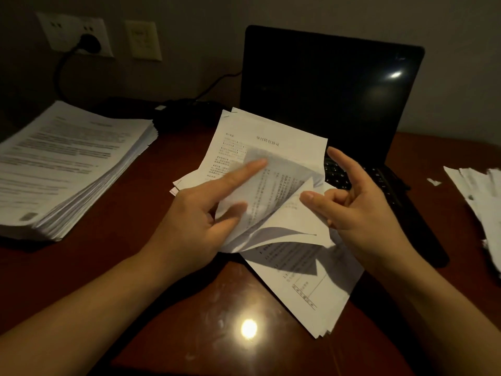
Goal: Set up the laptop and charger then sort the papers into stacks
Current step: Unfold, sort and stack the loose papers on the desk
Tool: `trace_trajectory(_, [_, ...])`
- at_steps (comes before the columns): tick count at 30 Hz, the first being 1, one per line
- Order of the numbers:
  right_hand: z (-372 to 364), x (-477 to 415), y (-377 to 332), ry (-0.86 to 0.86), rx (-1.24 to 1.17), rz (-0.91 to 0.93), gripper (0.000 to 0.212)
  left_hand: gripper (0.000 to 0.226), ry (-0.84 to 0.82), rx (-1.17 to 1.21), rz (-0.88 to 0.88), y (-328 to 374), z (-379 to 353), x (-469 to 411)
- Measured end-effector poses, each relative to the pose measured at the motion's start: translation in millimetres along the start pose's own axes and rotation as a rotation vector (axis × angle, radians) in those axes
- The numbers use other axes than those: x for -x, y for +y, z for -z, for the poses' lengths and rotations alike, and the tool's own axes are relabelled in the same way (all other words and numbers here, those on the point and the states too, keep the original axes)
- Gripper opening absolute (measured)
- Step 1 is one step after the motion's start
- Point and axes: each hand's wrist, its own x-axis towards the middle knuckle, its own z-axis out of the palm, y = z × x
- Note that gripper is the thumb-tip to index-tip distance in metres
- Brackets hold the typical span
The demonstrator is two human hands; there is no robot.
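A loose bundle of printed sheets (273, 147) is lifted over the desk centre. My left hand (200, 215) grips its lower left edge, thumb under a curling page and index finger stretched flat across the top sheet. My right hand (360, 202) hovers just right of the bundle, fingers loosely spread, index fingertip near a page's edge, holding nothing. Under the bundle more sheets (314, 291) lie flat. Behind stands the open black laptop (330, 88), screen dark. Its charger cable (217, 80) runs left to a plug (90, 43) in the wall socket.
A thick stack of printed papers (67, 169) sits at the left on the reddish-brown desk (151, 280). Another untidy pile of papers (479, 202) lies at the right edge. The charger's black brick and coiled cord (179, 112) lie behind the left stack.
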Motion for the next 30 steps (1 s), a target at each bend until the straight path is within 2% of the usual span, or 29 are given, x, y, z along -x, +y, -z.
trace_trajectory(3, [-2,0,2,0.028,0.022,0.011,0.084,0.034,-0.032,-0.088,-0.057,-3,0,1])
trace_trajectory(5, [-3,0,3,0.039,0.025,0.025,0.084,0.04,-0.101,0.009,0.001,-4,-1,2])
trace_trajectory(7, [-3,0,2,0.037,0.025,0.033,0.085,0.044,-0.112,-0.014,-0.009,-6,-1,2])
trace_trajectory(11, [-3,2,-1,0.016,-0.057,0.029,0.081,0.022,0.007,-0.11,-0.008,-5,-1,-2])
trace_trajectory(14, [-1,2,-2,0.02,-0.102,0.048,0.068,0.025,0.115,-0.11,0.011,-2,1,-2])
trace_trajectory(16, [-1,3,-3,0.024,-0.105,0.07,0.066,0.014,0.151,-0.046,0.022,0,2,-1])
trace_trajectory(19, [-2,3,-4,0.031,-0.128,0.091,0.07,0.012,0.144,-0.033,-0.014,3,0,1])
trace_trajectory(20, [-1,4,-4,0.043,-0.135,0.101,0.071,0.016,0.113,-0.036,-0.039,4,-1,1])
trace_trajectory(24, [0,3,-2,0.078,-0.157,0.133,0.069,0.056,-0.037,-0.003,-0.077,5,-8,3])
trace_trajectory(26, [2,2,-2,0.061,-0.157,0.124,0.065,0.07,-0.034,0.005,-0.078,5,-8,3])
trace_trajectory(28, [9,-3,0,0.088,-0.041,0.118,0.057,0.08,0.004,-0.052,-0.108,7,-6,3])
trace_trajectory(30, [22,-11,6,0.175,0.208,0.102,0.052,0.077,0.0,-0.107,-0.168,7,-6,3])
